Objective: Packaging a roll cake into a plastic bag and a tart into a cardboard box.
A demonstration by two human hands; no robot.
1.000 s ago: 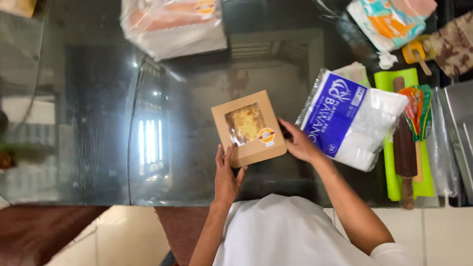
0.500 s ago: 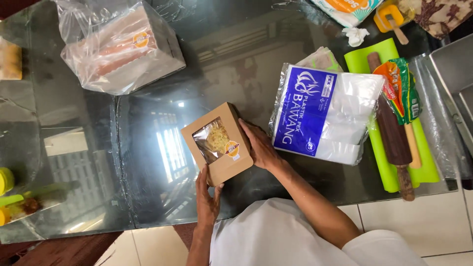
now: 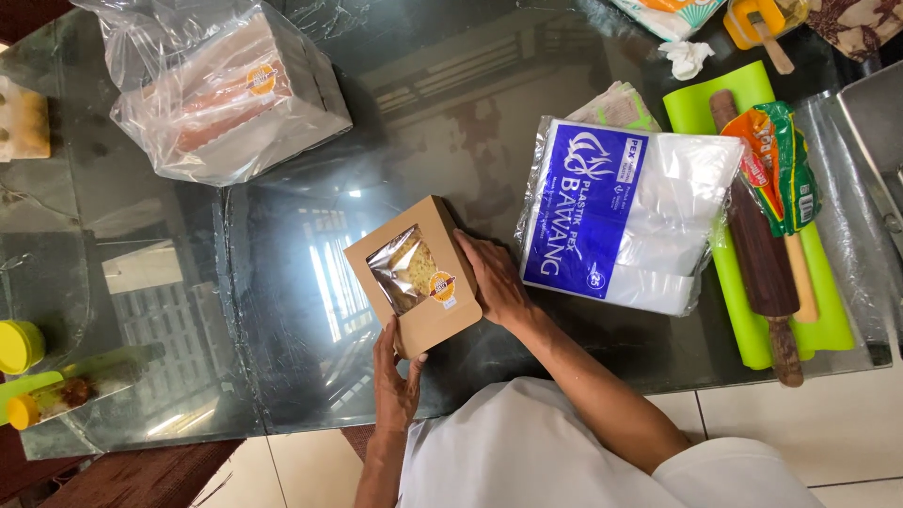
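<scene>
Though two hands (image 3: 395, 376), one box (image 3: 414, 277).

Brown box (image 3: 414, 277); green mat (image 3: 752, 320)
</scene>
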